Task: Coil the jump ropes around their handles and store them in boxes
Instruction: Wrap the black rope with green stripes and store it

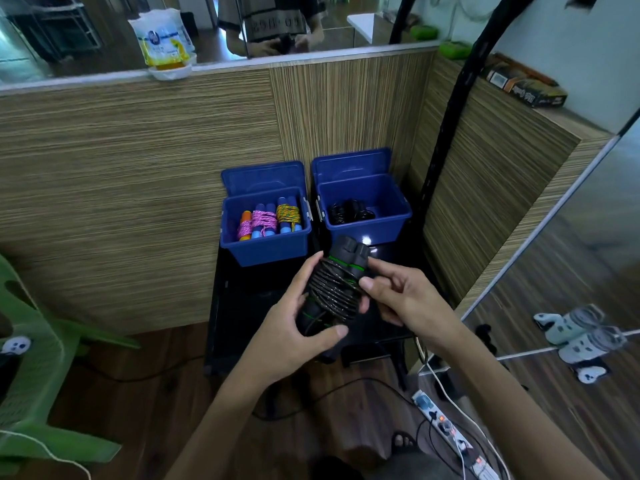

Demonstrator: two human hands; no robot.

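Black jump rope [331,289], cord wound in many turns round its two handles held side by side, is up in the air in both hands, just in front of and below the two open blue boxes on the dark counter [242,299]. Left hand [294,327] grips the lower handle ends: fingers [313,268] curl up the left side of the coil, thumb lies across the bottom. Right hand [398,296] pinches at the coil's right edge near the green bands, thumb tip against the wraps, other fingers loosely curled; whether it holds the loose cord end I can't tell. Handling guess: light bundle, handles stiff and likely grippy, cord thin, springy, a bit slick, so the turns will probably loosen if pressure comes off. Best hold is across the coil's middle, squeezing wraps onto both handles, not by one handle cap. Handle caps stick out above the fingers, uncovered. Right box [367,216] already holds a black coiled rope, with room beside it, so likely the target; left box [265,226] holds coloured ropes [266,220], pink and yellow.
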